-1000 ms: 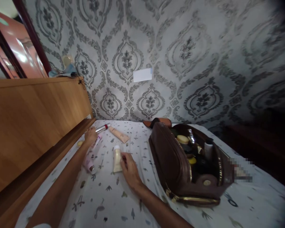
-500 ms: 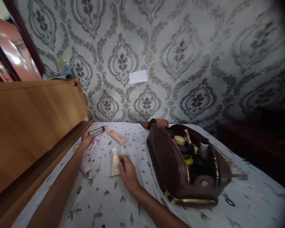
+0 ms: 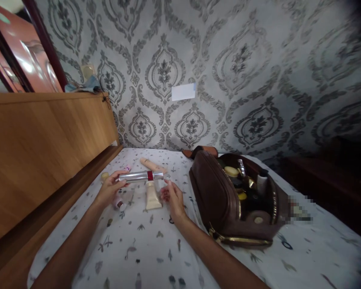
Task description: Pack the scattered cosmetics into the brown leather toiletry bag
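My left hand [image 3: 110, 188] grips the left end of a silver tube with a red band [image 3: 135, 176], raised level above the sheet. Close to the tube's right end is my right hand [image 3: 173, 198], its fingers partly curled; whether they touch the tube or hold anything is hard to tell. Between my hands a cream squeeze tube [image 3: 153, 197] lies on the patterned sheet, its top hidden behind the silver tube. Behind it lies a peach tube [image 3: 150, 165]. A pinkish tube [image 3: 119, 204] shows partly below my left hand.
An open brown bag [image 3: 209, 192] with cosmetics inside stands on the right. Behind it lies an orange-brown item [image 3: 209, 151]. A wooden panel [image 3: 48, 132] borders the left side, and a patterned wall rises at the back.
The silver tube has been lifted off the sheet by my left hand and moved right. My right hand has shifted away from the cream tube. The view has moved slightly.
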A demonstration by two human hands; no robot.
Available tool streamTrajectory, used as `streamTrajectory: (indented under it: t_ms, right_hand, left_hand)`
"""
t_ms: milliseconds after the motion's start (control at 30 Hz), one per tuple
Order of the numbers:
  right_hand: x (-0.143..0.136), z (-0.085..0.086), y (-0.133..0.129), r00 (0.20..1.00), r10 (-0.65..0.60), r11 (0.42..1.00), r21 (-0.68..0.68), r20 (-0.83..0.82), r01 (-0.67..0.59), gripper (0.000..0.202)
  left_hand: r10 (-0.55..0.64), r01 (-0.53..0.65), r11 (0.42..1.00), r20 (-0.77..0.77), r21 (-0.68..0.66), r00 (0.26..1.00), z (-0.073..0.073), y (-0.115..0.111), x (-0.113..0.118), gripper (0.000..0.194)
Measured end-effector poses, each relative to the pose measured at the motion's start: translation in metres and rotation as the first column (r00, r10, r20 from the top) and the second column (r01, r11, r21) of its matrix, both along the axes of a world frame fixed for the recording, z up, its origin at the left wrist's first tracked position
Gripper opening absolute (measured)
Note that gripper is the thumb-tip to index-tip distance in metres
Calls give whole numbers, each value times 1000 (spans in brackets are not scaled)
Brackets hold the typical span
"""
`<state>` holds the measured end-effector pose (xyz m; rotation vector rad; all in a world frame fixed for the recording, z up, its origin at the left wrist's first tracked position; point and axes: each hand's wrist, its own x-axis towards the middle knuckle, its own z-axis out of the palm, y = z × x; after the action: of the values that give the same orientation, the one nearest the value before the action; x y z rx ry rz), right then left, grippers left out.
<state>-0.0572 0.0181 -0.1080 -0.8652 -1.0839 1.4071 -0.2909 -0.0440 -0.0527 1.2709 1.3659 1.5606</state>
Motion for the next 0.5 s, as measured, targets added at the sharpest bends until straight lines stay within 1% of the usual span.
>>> streamTrajectory:
  t_ms: [100,167,233,333,400,500]
  right_hand:
    - [5,7,-2,999,25,996,-80,-43,-28,55]
    - [9,10,-4,998,28,994,-104,-60,-34,51]
    - [13,14,-6,997,36,994,-103,-73,-43,48]
    - [20,17,-9,994,74,993,-90,-79,-81,43]
    - [25,19,-13,992,101,990,-86,-77,-108,43]
    - [34,21,-20,990,129,991,-29,-62,-131,45]
  left_hand:
    - [-85,78,985,-42,-151,995,-5,-10,9,57]
    - [-105,94,975,-48,-201,993,-8,-12,12,61]
    - [-101,94,978,-31,-188,994,-10,-12,15,64]
    - [-79,79,988,4,-133,997,-11,-11,16,61]
    - [-66,69,990,28,-124,997,-11,-11,17,60]
    - [-65,73,992,76,-102,995,-10,-11,20,59]
